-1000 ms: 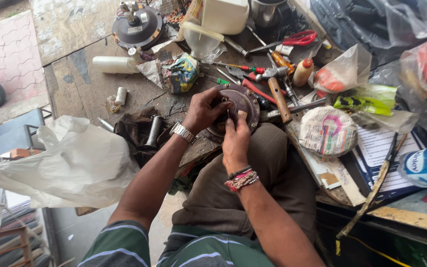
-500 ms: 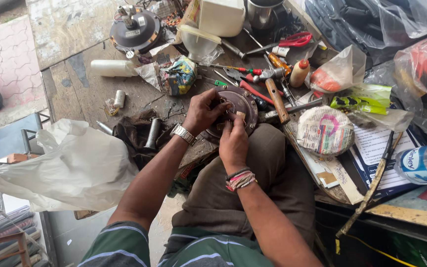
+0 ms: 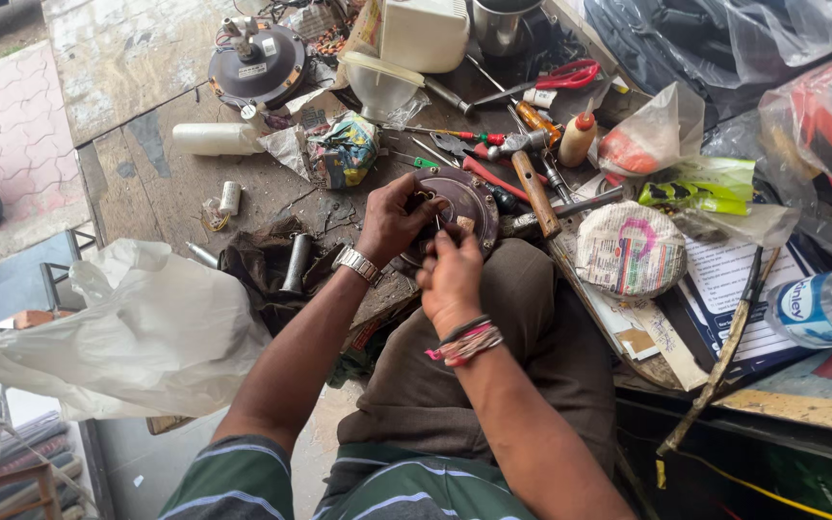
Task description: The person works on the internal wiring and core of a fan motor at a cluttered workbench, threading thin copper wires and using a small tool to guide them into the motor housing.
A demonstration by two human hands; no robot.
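the round dark motor housing point(image 3: 469, 202) rests at the near edge of the worktop point(image 3: 127, 87), against the person's knee. the left hand point(image 3: 392, 220) grips the housing's left rim, fingers curled over the edge; a metal watch point(image 3: 356, 264) sits on that wrist. the right hand point(image 3: 452, 274) hovers over the housing's near side, fingers pressed together and pinching a thin wire-like part point(image 3: 438, 221), too small to identify. beaded bracelets point(image 3: 464, 342) circle the right wrist. just right of the housing lies a hammer with wooden handle point(image 3: 534, 191). further right sits a round paper-wrapped disc point(image 3: 631, 250). far left on the worktop stands a second round motor unit point(image 3: 258, 60), with a white tube point(image 3: 216, 139) near it. a white plastic bag point(image 3: 137, 327) hangs at near left.
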